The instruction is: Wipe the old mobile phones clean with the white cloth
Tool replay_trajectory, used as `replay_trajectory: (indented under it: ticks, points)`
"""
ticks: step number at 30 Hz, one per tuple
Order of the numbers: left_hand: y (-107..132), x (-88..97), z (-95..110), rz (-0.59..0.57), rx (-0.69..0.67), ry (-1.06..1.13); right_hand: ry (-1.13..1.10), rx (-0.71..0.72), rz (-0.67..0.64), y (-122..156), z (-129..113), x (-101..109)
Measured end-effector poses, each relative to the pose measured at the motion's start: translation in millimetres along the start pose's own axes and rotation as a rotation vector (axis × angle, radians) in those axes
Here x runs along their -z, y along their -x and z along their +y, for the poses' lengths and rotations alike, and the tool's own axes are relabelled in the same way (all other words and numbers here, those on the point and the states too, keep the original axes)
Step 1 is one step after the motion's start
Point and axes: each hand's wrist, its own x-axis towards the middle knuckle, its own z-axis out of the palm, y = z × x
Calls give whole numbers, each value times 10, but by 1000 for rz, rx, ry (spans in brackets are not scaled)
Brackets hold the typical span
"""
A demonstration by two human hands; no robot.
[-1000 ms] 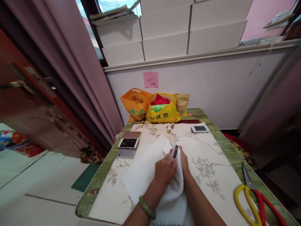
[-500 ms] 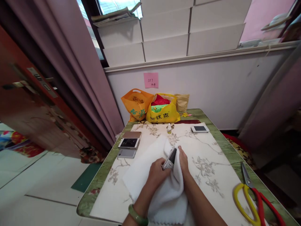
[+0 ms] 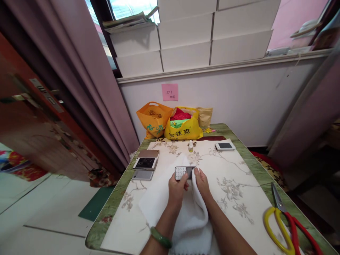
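A silver keypad phone (image 3: 180,173) lies sideways above the mat, its number keys to the left and its dark screen to the right. My left hand (image 3: 177,187) grips it from below, with the thumb across its front. Pinched in my right hand (image 3: 202,183) is an edge of the white cloth (image 3: 190,216), pressed against the phone's right end. Part of that end is hidden by the cloth and fingers. The rest of the cloth hangs and spreads under both hands.
Several phones (image 3: 145,163) lie stacked or side by side at left. A white phone (image 3: 225,146) lies at back right, a small bottle (image 3: 190,146) at back centre. Scissors (image 3: 282,212) rest at the right edge. An orange bag (image 3: 154,118) and yellow bag (image 3: 183,127) stand by the wall.
The keypad phone has turned from a steep slant to nearly level sideways, moving slightly left, and more of its keypad shows. My right hand still holds the cloth against its screen end.
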Motion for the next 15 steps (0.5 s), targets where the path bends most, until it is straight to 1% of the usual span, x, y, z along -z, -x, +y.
replay_trajectory:
  ticks: [3, 5, 6, 7, 8, 11, 13, 15]
  points:
    - [-6, 71, 37, -149, -17, -133, -94, -70, 22, -25, 3, 11]
    - [-17, 132, 73, -233, 2, -189, -111, -77, 26, -20, -30, -2]
    - [-25, 159, 88, -251, 18, -215, -85, -57, 24, -9, -55, -14]
    - [-34, 180, 99, -243, 30, -238, -41, -25, 16, 8, -81, -28]
    - [-44, 194, 107, -207, 39, -257, 11, 13, -5, 27, -107, -44]
    - [-70, 190, 113, -27, 10, -259, 148, 109, -104, 87, -160, -85]
    - [-73, 158, 110, 81, -51, -223, 203, 135, -157, 114, -170, -101]
    - [-55, 118, 107, 133, -131, -236, 225, 144, -174, 126, -167, -105]
